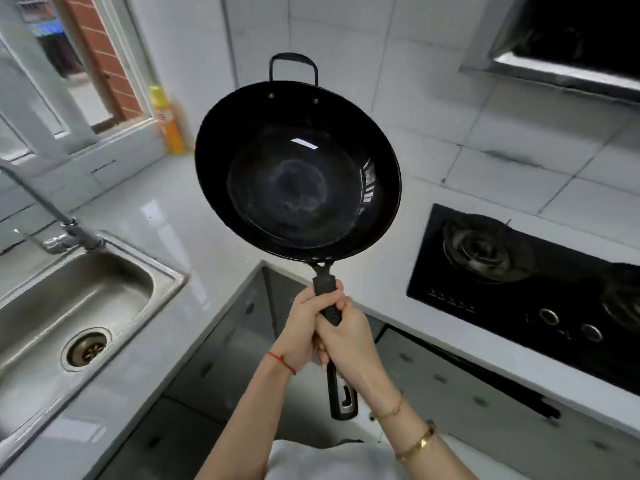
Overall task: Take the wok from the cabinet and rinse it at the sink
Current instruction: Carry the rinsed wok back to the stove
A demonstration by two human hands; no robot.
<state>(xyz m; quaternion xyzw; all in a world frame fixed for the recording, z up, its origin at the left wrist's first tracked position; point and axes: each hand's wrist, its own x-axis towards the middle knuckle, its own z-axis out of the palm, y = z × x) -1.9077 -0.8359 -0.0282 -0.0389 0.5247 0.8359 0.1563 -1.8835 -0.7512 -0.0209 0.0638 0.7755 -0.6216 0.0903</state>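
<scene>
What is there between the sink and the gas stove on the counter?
In the head view, bare counter; the wok hangs above it, between sink and gas stove.

I count one wok (298,171) in my two hands, left hand (304,327) and right hand (349,337). One sink (45,303) lower left, one tap (65,230), one yellow bottle (169,126) (upper left), and two burners, I think, on one stove (519,299) at right.
</scene>
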